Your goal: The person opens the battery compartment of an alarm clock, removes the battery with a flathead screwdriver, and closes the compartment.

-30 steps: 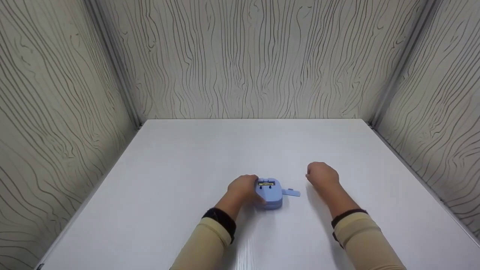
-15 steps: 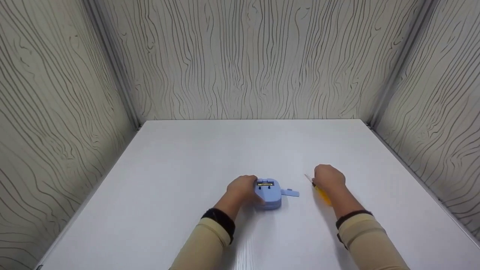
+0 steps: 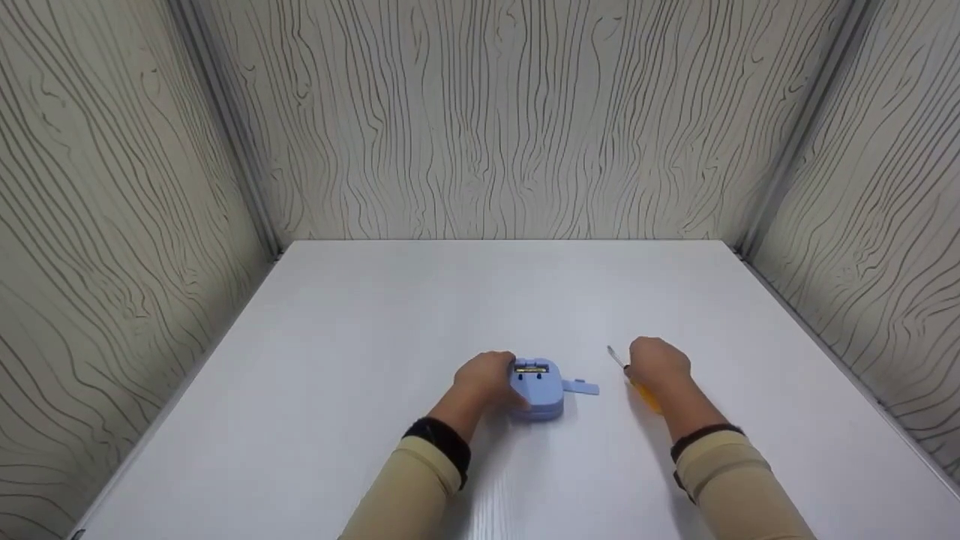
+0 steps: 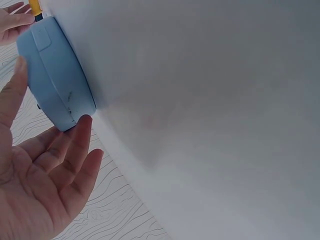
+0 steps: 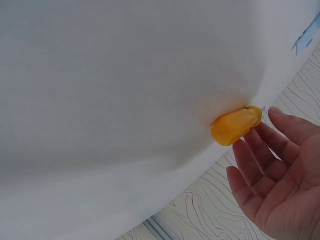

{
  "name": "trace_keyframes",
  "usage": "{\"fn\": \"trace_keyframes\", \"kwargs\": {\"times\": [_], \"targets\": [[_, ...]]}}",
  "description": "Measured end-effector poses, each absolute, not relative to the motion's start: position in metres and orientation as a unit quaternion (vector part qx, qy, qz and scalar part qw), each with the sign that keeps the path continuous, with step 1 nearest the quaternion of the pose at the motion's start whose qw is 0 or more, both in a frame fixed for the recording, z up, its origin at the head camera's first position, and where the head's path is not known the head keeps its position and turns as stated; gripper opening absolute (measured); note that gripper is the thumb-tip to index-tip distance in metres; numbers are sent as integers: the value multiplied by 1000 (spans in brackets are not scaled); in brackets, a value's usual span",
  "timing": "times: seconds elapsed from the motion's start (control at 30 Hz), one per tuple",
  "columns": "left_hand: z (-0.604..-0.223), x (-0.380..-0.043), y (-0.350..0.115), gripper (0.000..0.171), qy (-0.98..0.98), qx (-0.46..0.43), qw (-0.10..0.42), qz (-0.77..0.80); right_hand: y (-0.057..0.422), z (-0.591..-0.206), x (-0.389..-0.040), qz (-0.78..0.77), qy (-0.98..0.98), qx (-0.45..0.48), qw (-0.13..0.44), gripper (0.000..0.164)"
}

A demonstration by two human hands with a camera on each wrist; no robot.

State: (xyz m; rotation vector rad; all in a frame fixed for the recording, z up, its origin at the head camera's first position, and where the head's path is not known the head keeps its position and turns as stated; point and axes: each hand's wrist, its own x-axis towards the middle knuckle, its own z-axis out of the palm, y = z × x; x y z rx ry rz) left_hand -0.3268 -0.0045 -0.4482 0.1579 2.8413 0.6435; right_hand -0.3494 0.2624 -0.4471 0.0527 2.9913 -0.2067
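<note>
In the head view a light-blue rounded box [image 3: 540, 388] stands on the white table, its top slot exposed with a gold-coloured strip inside and two small dark spots below. My left hand [image 3: 486, 379] grips its left side; in the left wrist view the thumb lies along one face and fingertips meet the end. A slim blue cover [image 3: 582, 387] extends from the box's right side. Farther right, a yellow-handled screwdriver [image 5: 235, 127] lies at the tabletop, tip toward the back left. My right hand [image 3: 660, 367] is over the handle, fingers loose at it, thumb tip beside its collar.
The white tabletop [image 3: 420, 300] carries these things near its front middle. Wood-patterned panels [image 3: 480, 120] rise at the back and both sides. Grey metal posts [image 3: 225, 127] run up the corners.
My right hand has shifted slightly right and toward me, and the screwdriver, hidden by it a second ago, now shows. From half a second ago the screwdriver stays put. Left hand and box are unchanged.
</note>
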Motion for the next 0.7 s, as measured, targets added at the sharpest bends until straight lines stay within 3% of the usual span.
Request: {"fn": "trace_keyframes", "kwargs": {"times": [0.7], "targets": [[-446, -328, -2, 82, 972, 52, 118, 197, 259, -452, -342, -37, 998, -5, 54, 5]]}}
